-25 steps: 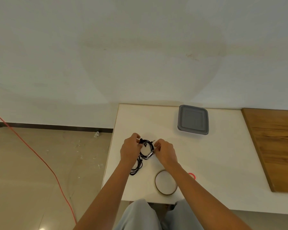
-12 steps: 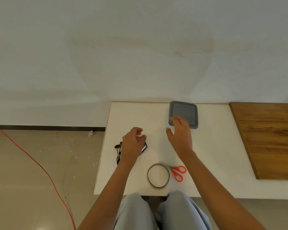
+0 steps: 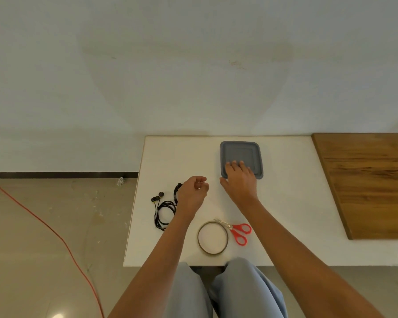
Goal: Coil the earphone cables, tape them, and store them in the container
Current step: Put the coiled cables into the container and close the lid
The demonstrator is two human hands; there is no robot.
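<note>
Floor cord: a red cord (image 3: pixel 64 242) runs across the floor, well apart from the table, at 9 o'clock of it.
Table: white table (image 3: pixel 285 214), with everything else on it.
Loose earphones: a black set of earphones (image 3: pixel 157 216) lies loosely looped near the table's left edge, at 8 o'clock of the left hand. Its two buds point to 11 o'clock. No finger touches it.
Second cable: a black cable loop (image 3: pixel 176 193) shows at the 9 o'clock edge of the left hand; the rest is hidden under the hand.
Left hand: the left hand (image 3: pixel 192 196) is above the table, its fingers (image 3: pixel 200 180) curled in with the thumb against the forefinger. The cable loop runs into this grip. A small pale bit shows between the fingertips; what it is cannot be told.
Tape roll: a thin tape roll (image 3: pixel 199 237) lies flat near the front edge, at 5 o'clock of the left hand.
Scissors: red-handled scissors (image 3: pixel 238 230) touch the roll at its 2 o'clock side, blades pointing to 10 o'clock.
Right hand: the right hand (image 3: pixel 239 182) has its fingers (image 3: pixel 233 164) straight and slightly spread, lying on the lid; the thumb sits off the near left corner. It grasps nothing.
Container: a grey container (image 3: pixel 239 150) with its lid on stands near the back edge, at 12 o'clock of the right hand.
Board: a wooden board (image 3: pixel 365 184) lies at 3 o'clock of the container.
</note>
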